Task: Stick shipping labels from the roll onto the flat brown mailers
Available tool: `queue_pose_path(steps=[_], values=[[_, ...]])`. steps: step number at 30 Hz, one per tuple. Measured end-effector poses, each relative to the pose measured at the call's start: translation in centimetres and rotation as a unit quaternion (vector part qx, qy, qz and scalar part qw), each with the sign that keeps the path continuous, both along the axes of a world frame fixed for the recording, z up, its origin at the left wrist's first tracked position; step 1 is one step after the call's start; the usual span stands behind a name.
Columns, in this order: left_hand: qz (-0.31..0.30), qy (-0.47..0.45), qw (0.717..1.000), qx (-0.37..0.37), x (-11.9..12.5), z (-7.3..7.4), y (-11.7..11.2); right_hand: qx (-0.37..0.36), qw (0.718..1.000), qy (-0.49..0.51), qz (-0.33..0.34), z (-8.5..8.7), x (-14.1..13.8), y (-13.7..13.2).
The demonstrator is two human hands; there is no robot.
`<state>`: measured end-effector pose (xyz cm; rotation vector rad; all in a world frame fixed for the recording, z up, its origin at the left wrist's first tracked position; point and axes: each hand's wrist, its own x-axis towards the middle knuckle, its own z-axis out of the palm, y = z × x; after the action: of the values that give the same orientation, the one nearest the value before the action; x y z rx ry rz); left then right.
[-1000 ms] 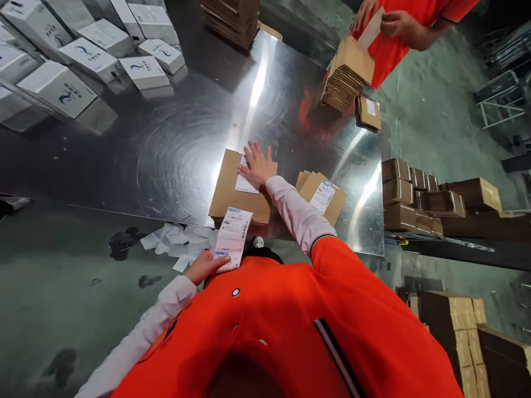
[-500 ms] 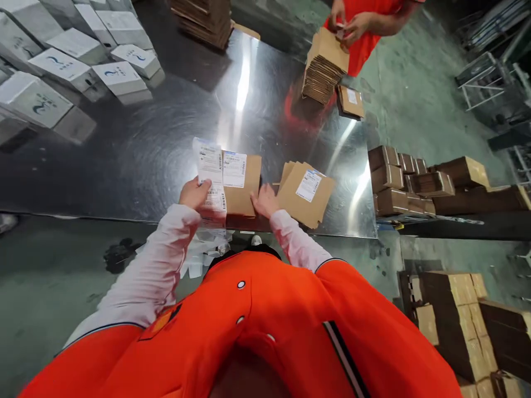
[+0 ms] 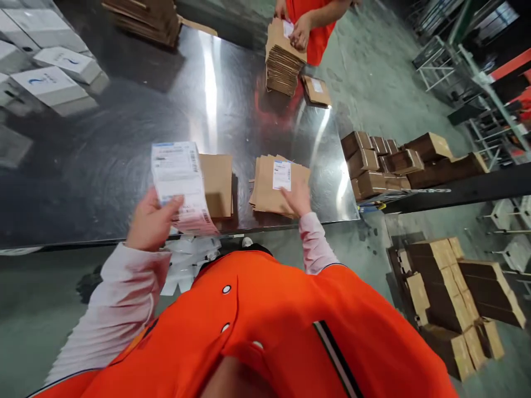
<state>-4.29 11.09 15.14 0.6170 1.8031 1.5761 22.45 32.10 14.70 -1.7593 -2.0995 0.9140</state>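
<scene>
My left hand [image 3: 154, 219] grips a strip of printed shipping labels [image 3: 178, 177], thumb on top, at the near side of the metal table. The strip covers the left part of a flat brown cardboard box [image 3: 219, 185]; no label shows on its visible part. To the right lies a loose pile of flat cardboard boxes [image 3: 265, 196], the top one bearing a white shipping label [image 3: 282, 175]. On the right part of this pile rests my right hand [image 3: 298, 197], fingers stretched out, their tips by the label's lower edge.
White boxes [image 3: 50, 85] stand at the table's [image 3: 124, 166] far left. A tall cardboard stack [image 3: 145, 22] is at the back. Across the table, a co-worker's hand [image 3: 302, 32] touches a label on another stack [image 3: 284, 69]. Brown cartons [image 3: 365, 163] stand beyond the right edge.
My right hand has moved from the middle cardboard onto the right pile, whose top box sits straighter. My left hand has raised the label strip over the middle cardboard. The view has shifted right.
</scene>
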Motion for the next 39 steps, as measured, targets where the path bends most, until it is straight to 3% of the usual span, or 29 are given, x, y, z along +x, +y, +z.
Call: queue_pose_path(steps=[1, 3, 5, 7, 10, 16, 19, 21, 24, 27, 32, 37, 39], values=[[-0.015, -0.027, 1.000, -0.003, 0.8, 0.0, 0.0, -0.047, 0.996, 0.051, 0.059, -0.2, -1.7, -1.2], [-0.066, -0.086, 0.993, -0.036, 2.4, 0.0, 0.1, -0.153, 0.951, 0.203, 0.176, -1.2, -5.7, -4.4], [-0.098, -0.119, 0.986, -0.056, 3.2, -0.2, 0.2, -0.203, 0.911, 0.302, 0.197, -2.2, -9.0, -7.7], [-0.069, -0.123, 0.990, -0.026, 3.1, -0.6, 0.1, -0.227, 0.899, 0.311, 0.208, -2.9, -10.8, -10.2], [0.046, -0.119, 0.992, -0.005, 1.9, -1.3, -0.4, -0.235, 0.892, 0.271, 0.276, -2.7, -11.5, -11.2], [0.108, -0.099, 0.988, -0.040, 2.5, -2.8, -0.8, -0.093, 0.922, 0.195, 0.321, -0.3, -13.6, -8.5], [0.170, -0.087, 0.981, -0.042, 3.3, -3.9, -0.1, -0.081, 0.927, 0.149, 0.333, -0.6, -14.4, -8.2], [0.177, -0.105, 0.977, -0.049, 3.3, -4.5, 0.2, -0.071, 0.930, 0.137, 0.333, -1.3, -15.0, -7.9], [0.072, -0.195, 0.976, -0.062, 2.5, -5.1, 0.0, -0.043, 0.936, 0.124, 0.326, -2.2, -17.2, -5.7], [-0.037, -0.297, 0.950, -0.082, 1.4, -5.8, -0.9, -0.006, 0.958, 0.073, 0.276, -3.0, -20.9, -1.7], [-0.059, -0.359, 0.925, -0.107, 0.4, -7.4, -2.1, 0.029, 0.976, -0.014, 0.214, -5.4, -25.7, 3.4], [-0.084, -0.336, 0.927, -0.143, 1.1, -8.7, -4.0, 0.065, 0.977, -0.049, 0.196, -8.0, -26.5, 4.3], [-0.109, -0.309, 0.929, -0.172, 1.8, -8.9, -5.7, 0.111, 0.966, -0.065, 0.224, -8.3, -26.6, 4.1]])
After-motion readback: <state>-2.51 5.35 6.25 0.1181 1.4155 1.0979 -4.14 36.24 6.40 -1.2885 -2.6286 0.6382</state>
